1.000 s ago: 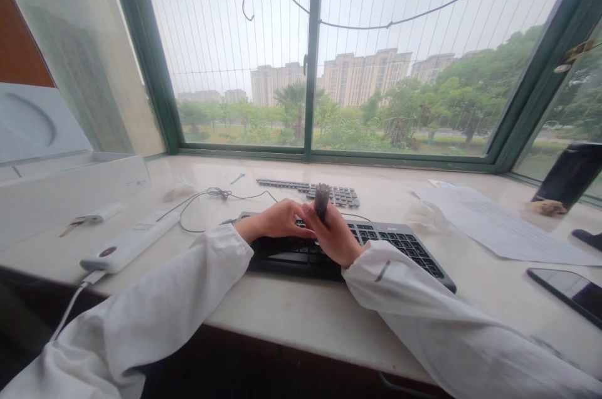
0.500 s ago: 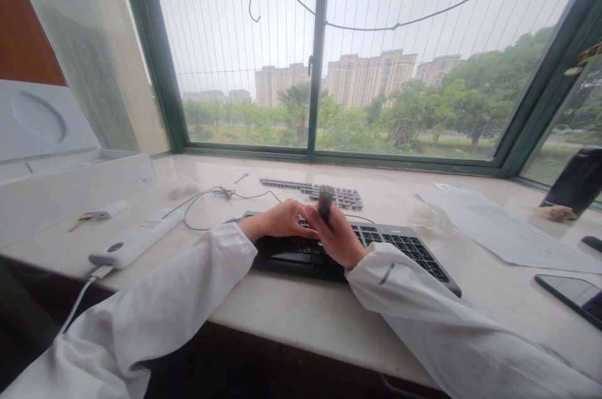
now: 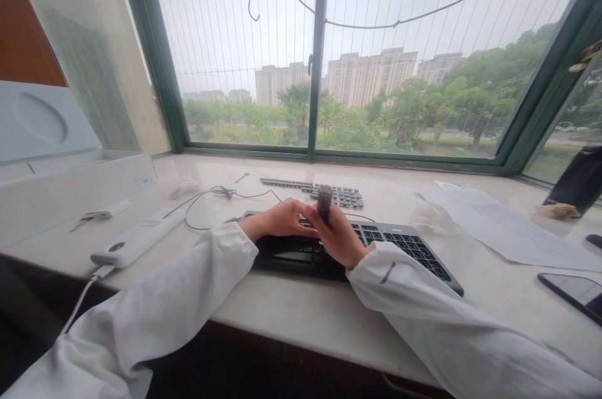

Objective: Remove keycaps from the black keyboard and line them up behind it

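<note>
My right hand (image 3: pixel 345 237) is closed around a black-handled tool (image 3: pixel 324 201), held upright over the keyboard. The tool's lower end is hidden behind the fingers, so I cannot tell its exact kind. Beside it, my left hand (image 3: pixel 282 220) rests low over the keyboard, thumb and forefinger bent together towards the right hand. Its fingertips meet out of sight, and what they pinch, if anything, is hidden. Under both hands lies the black keyboard (image 3: pixel 414 248), with its right-hand keys showing. Behind it, small dark keycaps (image 3: pixel 350 198) stand in rows on the white table.
On the left lie a white power bank (image 3: pixel 136 245) with a cable, a small white object (image 3: pixel 110 209) and an open white box (image 3: pixel 117 173). To the right are paper sheets (image 3: pixel 512 229), crumpled plastic (image 3: pixel 430 220) and a phone (image 3: pixel 571 292). A window frame (image 3: pixel 409 162) borders the back.
Both hands and the tool keep the same pose on the keyboard. Only a very slight shift of the camera view shows.
</note>
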### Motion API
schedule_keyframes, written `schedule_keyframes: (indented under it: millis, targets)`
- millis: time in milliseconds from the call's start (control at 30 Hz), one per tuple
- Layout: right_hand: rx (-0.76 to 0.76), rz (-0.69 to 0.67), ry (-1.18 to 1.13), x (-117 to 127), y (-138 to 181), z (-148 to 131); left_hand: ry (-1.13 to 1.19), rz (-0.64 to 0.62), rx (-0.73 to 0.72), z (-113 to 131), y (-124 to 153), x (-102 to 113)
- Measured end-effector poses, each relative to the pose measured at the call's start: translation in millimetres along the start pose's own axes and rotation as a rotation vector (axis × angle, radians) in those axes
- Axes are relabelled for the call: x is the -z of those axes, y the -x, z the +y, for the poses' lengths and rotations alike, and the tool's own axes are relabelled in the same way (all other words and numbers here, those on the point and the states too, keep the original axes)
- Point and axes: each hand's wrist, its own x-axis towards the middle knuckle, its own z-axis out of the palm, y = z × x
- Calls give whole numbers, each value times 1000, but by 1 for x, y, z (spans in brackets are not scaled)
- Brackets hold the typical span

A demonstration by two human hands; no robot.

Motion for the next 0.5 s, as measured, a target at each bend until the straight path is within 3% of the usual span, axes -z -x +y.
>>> schedule_keyframes:
  millis: [500]
  targets:
    - [74, -63, 149, 1, 2, 2, 48, -37, 9, -3, 0, 0]
